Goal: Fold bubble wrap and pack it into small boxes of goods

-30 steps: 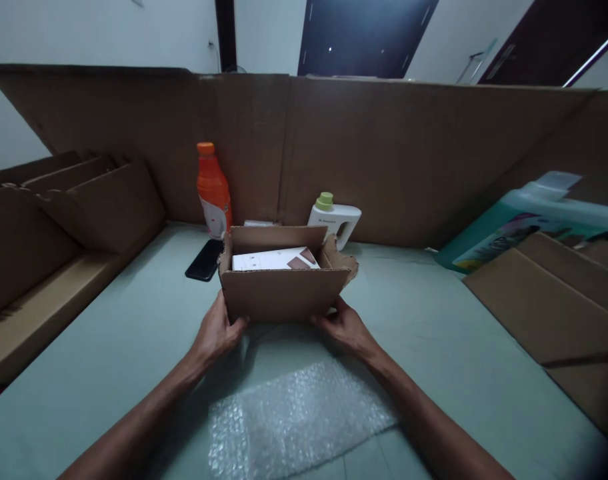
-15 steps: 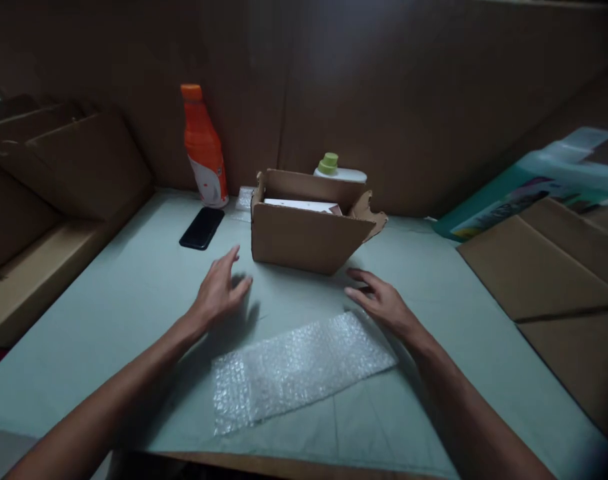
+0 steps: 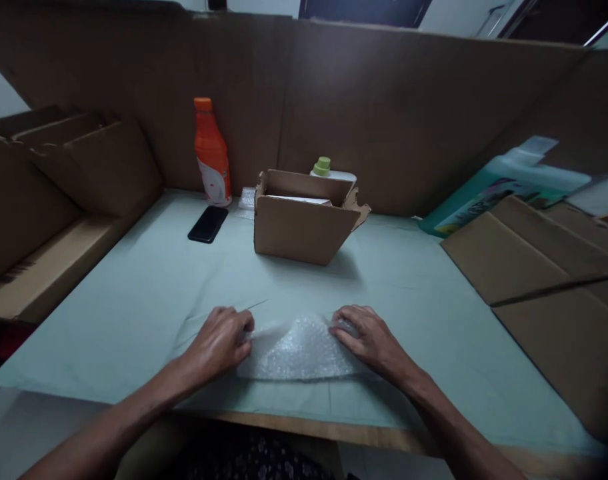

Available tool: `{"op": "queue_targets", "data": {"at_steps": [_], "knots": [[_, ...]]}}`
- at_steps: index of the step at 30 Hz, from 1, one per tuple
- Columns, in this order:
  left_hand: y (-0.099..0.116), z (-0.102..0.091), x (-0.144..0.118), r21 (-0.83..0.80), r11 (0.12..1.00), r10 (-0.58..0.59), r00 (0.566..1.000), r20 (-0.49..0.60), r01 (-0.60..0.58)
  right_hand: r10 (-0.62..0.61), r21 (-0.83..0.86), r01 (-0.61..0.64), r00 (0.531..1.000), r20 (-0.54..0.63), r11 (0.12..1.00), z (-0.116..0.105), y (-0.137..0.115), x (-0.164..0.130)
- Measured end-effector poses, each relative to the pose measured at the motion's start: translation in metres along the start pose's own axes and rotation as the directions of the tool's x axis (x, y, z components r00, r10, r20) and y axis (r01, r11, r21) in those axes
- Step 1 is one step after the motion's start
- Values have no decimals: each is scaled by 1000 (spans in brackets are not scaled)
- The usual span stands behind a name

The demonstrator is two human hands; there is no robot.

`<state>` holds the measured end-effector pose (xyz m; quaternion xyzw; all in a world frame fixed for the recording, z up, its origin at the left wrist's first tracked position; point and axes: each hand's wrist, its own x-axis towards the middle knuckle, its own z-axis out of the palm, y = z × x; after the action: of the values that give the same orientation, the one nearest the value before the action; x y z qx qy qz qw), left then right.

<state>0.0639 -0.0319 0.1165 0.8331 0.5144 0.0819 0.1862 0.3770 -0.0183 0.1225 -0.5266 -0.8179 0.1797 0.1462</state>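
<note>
A piece of clear bubble wrap [image 3: 301,353] lies near the front edge of the table, between my two hands. My left hand [image 3: 227,339] is closed on its left end, fingers curled round the plastic. On the right, my right hand [image 3: 367,333] grips the upper right corner, with a bit of the wrap bunched between thumb and fingers. Beyond the hands stands a small open cardboard box [image 3: 301,230]; a flat white item [image 3: 304,199] shows just above its front wall. Most of that item is hidden.
A black phone [image 3: 208,224] lies at the back left, by an orange bottle [image 3: 214,153]. A green-capped white bottle [image 3: 334,175] stands behind the box. Cardboard boxes [image 3: 109,167] line the left side. On the right are a green liquid jug [image 3: 499,183] and cardboard [image 3: 514,250].
Both hands have come down toward me from beside the small box and closed on the bubble wrap's ends. The wrap has been straightened. The view has tilted up a little.
</note>
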Motion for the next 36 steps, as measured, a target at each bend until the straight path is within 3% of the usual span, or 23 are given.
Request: {"op": "queue_targets", "data": {"at_steps": [4,7,11,13,16,18,20,24,27,31,34,36], "knots": [[-1,-32,27,185,983,15,999,-37,-8,26,-140,-53,982,-188,989,-7,8,-5],[-3,-34,29,239,971,8,992,-122,22,30,-233,-109,947,-319,966,-7,17,-8],[5,-10,12,254,964,143,956,-256,-76,-112,-268,31,949,-294,963,9,-6,3],[11,7,8,242,960,199,954,-223,-143,-200,-257,144,958,-205,956,27,-30,19],[12,31,5,220,965,170,980,-103,-144,-247,-223,224,966,-81,949,59,-53,37],[5,42,2,201,971,138,989,-49,-126,-234,-230,216,971,-55,949,75,-49,30],[-4,48,-3,175,973,159,987,-28,-152,-201,-272,171,976,-87,947,84,-28,4],[-13,51,-10,120,976,191,980,-48,-184,-30,-308,-34,979,-200,951,69,24,-70],[-13,51,-12,68,978,200,978,-64,-196,163,-224,-226,949,-270,948,43,43,-101],[-19,48,-14,42,989,150,966,-212,-145,262,-122,-314,910,-320,942,19,48,-76],[-31,43,-12,57,998,-9,931,-365,32,269,-95,-299,932,-244,949,15,51,-40],[-40,41,-8,51,990,-102,919,-380,131,253,-112,-274,952,-171,955,16,51,-25]]}}
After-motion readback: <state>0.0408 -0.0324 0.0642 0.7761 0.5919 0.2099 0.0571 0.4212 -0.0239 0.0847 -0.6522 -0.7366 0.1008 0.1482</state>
